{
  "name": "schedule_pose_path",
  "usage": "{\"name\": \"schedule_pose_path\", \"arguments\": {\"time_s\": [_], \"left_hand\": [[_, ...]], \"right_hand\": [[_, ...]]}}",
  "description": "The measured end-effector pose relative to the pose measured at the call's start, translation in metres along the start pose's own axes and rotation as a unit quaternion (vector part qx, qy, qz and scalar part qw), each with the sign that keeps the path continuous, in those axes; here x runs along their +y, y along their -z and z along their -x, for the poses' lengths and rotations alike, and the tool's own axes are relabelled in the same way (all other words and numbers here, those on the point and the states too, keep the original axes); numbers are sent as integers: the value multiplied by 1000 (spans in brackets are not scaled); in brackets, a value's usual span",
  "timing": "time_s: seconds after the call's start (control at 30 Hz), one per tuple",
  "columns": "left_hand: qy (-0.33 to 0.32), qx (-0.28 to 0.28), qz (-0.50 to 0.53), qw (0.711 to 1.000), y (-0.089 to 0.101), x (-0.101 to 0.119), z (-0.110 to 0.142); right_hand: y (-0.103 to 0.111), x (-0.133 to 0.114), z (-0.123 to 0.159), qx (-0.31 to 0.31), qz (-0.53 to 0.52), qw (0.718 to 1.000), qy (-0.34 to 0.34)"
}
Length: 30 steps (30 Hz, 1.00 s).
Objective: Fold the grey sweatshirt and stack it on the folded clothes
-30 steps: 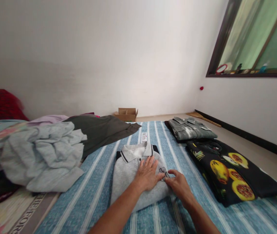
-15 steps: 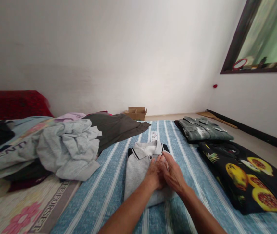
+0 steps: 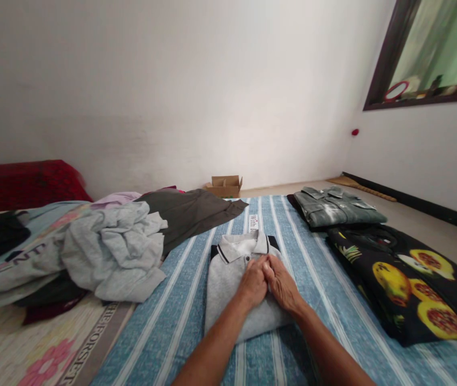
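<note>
Blue-striped bedding [image 3: 324,343] spread across the lower frame, with a crumpled grey garment [image 3: 111,252] heaped at nine o'clock and a folded black fruit-print garment [image 3: 397,284] cut off by the frame edge at three. A folded grey polo shirt [image 3: 228,300] lay at the centre, collar at twelve. The left hand [image 3: 252,281] and right hand [image 3: 280,284] met on it, fingers narrowly closed; any pinch of cloth could not be made out. The chest print seen earlier was now hidden beneath them.
</note>
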State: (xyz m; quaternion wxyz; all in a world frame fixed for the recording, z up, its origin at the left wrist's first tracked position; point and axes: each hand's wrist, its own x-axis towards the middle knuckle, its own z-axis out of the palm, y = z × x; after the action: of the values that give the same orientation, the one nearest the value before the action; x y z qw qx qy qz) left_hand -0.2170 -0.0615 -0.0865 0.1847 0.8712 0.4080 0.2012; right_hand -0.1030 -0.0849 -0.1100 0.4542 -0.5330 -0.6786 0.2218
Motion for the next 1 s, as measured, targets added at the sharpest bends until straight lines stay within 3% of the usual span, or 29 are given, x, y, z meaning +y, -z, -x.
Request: {"name": "schedule_pose_path", "arguments": {"time_s": [0.1, 0.3, 0.37, 0.43, 0.53, 0.63, 0.8, 1.0], "left_hand": [[14, 62, 94, 994, -1, -8, -2], [120, 142, 215, 959, 2, -19, -4], [121, 169, 211, 955, 9, -18, 0], [117, 175, 137, 968, 19, -15, 8], [113, 138, -36, 983, 29, -9, 27], [165, 68, -158, 971, 32, -7, 46], [238, -40, -187, 952, 27, -12, 58], [235, -32, -175, 956, 25, -10, 62]], "right_hand": [[-2, 3, 0, -3, 35, 999, -4], [-7, 5, 4, -27, 133, 990, -31], [-8, 2, 8, -33, 159, 986, -43], [-7, -3, 13, -39, 179, 982, -54], [-4, -12, 20, -69, 230, 967, -85], [-2, -20, 25, -113, 283, 946, -111], [-1, -22, 28, -134, 313, 932, -123], [-4, -20, 31, -143, 339, 922, -119]]}}
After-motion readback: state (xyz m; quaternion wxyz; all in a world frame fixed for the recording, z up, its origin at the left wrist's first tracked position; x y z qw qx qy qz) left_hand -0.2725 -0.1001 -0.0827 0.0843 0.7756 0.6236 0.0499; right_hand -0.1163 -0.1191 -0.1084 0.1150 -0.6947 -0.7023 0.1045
